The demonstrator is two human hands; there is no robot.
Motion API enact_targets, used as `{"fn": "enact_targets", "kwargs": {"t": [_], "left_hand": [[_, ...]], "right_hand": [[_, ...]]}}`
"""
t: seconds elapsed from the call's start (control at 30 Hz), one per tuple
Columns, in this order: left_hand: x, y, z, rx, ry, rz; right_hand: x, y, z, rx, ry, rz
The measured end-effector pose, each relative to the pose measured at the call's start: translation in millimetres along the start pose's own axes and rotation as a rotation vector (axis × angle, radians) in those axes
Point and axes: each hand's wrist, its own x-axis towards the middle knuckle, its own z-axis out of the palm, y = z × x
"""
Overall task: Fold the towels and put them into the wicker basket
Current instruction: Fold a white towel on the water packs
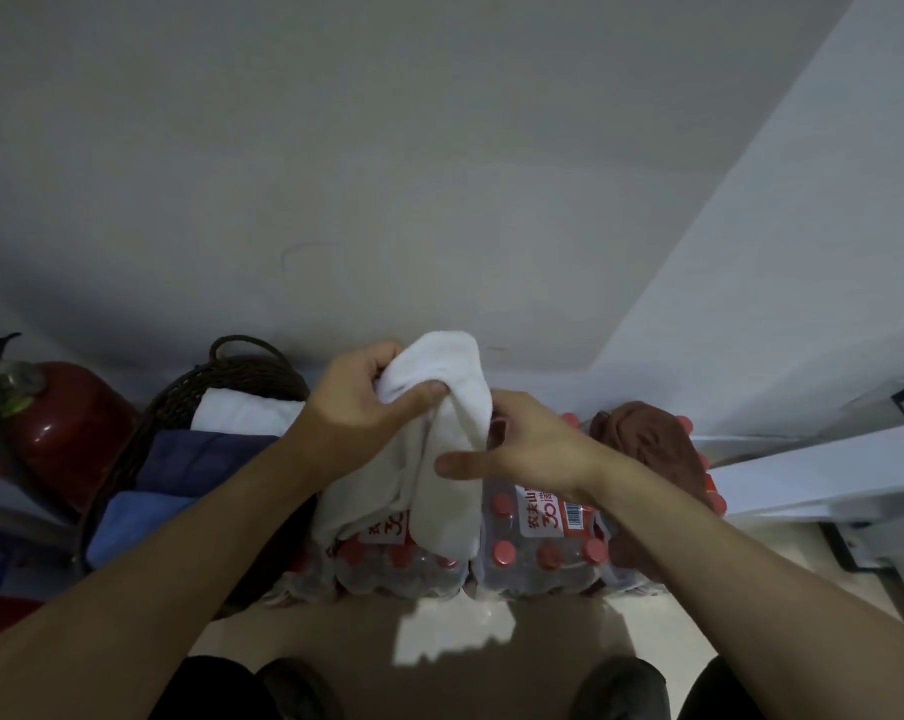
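A white towel [447, 491] hangs bunched in the middle of the view, above the packs of bottled water. My left hand [358, 402] grips its top, thumb pinching the cloth. My right hand [527, 446] holds the towel's right edge, thumb stretched across the front and fingers behind the cloth. The dark wicker basket [190, 387] stands to the left and holds a folded white towel [244, 410], a navy towel [200, 459] and a light blue towel [127, 527]. A brown towel [647, 433] lies crumpled on the bottle packs to the right.
Shrink-wrapped packs of red-capped water bottles [533, 558] sit on the floor below my hands. A red fire extinguisher [65, 423] stands left of the basket. A white wall is behind, white furniture [829, 470] at the right, my shoes at the bottom edge.
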Motion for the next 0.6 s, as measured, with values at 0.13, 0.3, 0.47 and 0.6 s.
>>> {"fn": "enact_targets", "kwargs": {"t": [0.13, 0.3, 0.47, 0.6], "left_hand": [[0.6, -3.9, -1.9, 0.008, 0.074, 0.007], [1.7, -10.2, -8.6, 0.050, 0.148, 0.040], [3.9, -9.6, -9.1, 0.100, 0.149, 0.007], [2.7, -7.8, 3.2, 0.020, 0.087, -0.078]], "right_hand": [[2.6, 0.4, -3.5, -0.115, 0.057, -0.047], [2.9, 3.1, -22.1, -0.073, 0.241, -0.119], [-2.4, 3.3, -37.2, -0.082, 0.409, -0.202], [-9.7, 1.2, -46.5, -0.122, 0.437, -0.188]]}}
